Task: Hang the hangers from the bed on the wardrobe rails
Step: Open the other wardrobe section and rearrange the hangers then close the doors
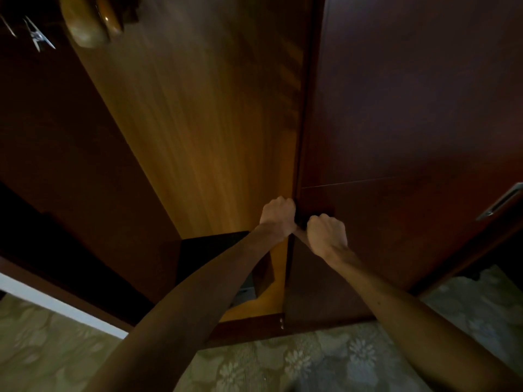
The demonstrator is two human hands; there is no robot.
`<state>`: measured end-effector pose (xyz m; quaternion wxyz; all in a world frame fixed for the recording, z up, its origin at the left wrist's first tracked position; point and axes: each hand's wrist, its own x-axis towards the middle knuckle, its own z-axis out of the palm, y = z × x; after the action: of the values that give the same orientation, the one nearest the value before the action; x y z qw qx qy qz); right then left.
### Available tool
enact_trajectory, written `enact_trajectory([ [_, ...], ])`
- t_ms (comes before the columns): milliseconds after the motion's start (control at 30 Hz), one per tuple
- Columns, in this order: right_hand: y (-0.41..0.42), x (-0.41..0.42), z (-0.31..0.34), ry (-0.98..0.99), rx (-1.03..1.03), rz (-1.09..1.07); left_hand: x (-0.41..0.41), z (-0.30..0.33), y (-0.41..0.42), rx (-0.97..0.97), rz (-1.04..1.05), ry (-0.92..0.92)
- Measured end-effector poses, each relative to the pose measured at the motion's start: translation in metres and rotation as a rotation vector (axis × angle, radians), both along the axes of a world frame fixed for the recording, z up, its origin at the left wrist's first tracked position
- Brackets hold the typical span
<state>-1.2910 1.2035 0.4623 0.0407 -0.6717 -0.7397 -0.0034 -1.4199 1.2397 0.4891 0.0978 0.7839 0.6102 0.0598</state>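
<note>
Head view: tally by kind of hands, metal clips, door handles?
Hands: 2, left hand and right hand, both curled at the dark door edge
Metal clips: 1, metal clip at top left
Door handles: 1, door handle at right
Total: 4

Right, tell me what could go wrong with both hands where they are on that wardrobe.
1. The left hand and right hand are curled at the dark seam beside the closed wardrobe door; fingers could get pinched if a panel shifts.
2. A wooden hanger and metal clips hang near head level, where the person's head might bump them.
3. The dim light hides what the hands grip, so a slip is possible.
</note>
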Motion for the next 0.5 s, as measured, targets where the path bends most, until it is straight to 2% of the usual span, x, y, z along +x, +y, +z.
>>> enact_trajectory([
  [300,0.001,-0.002,-0.003,0.023,-0.004,-0.015,-0.001,-0.007,0.004,0.026,0.014,-0.003],
  [500,-0.003,-0.003,0.001,0.222,-0.063,-0.069,-0.010,-0.012,-0.003,-0.002,0.053,-0.087],
])
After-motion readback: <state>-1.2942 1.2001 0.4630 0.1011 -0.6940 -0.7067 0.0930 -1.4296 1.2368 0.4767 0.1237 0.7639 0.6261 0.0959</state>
